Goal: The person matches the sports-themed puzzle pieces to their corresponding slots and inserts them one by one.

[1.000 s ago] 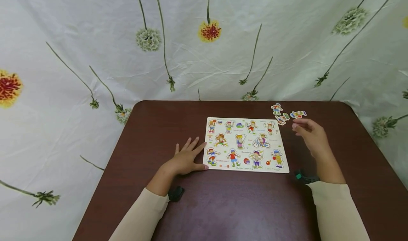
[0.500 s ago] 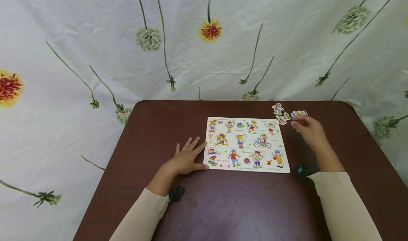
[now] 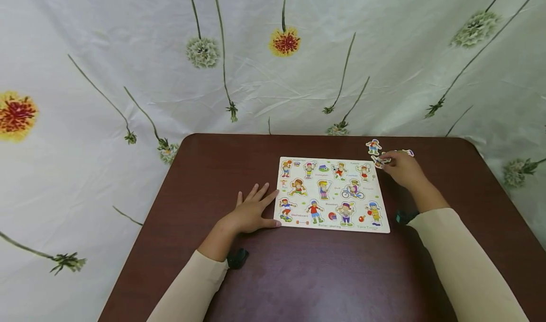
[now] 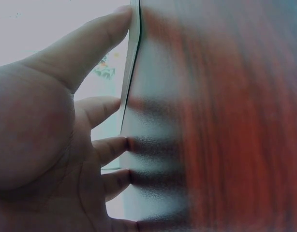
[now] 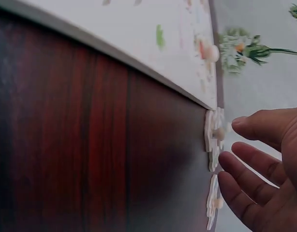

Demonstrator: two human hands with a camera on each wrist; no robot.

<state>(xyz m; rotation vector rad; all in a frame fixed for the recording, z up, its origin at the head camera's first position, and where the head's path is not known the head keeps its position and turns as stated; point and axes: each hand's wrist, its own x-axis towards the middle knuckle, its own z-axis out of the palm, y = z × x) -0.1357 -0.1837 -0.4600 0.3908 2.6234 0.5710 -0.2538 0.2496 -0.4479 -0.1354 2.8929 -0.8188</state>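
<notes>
A white peg puzzle board (image 3: 360, 206) with sports figures lies on the table. My left hand (image 3: 249, 215) is spread flat at its left edge; in the left wrist view the thumb (image 4: 102, 36) and index finger touch the board's side. My right hand (image 3: 403, 170) is beyond the board's far right corner, fingertips right at a loose figure piece (image 3: 376, 161). In the right wrist view the thumb and fingers of this hand (image 5: 269, 179) are apart, near the knob of that piece (image 5: 210, 130). Another loose piece (image 3: 410, 153) is mostly hidden behind the right hand.
A third loose figure piece (image 3: 373, 147) lies near the far edge of the dark wooden table (image 3: 230, 158). Behind the table hangs a pale cloth (image 3: 247, 94) with printed flowers. A dark band with a small device (image 3: 237, 259) sits on the left wrist.
My right hand has moved left and forward, from beside the right loose piece to the middle one. The left hand stays at the board's edge. The head view has shifted slightly.
</notes>
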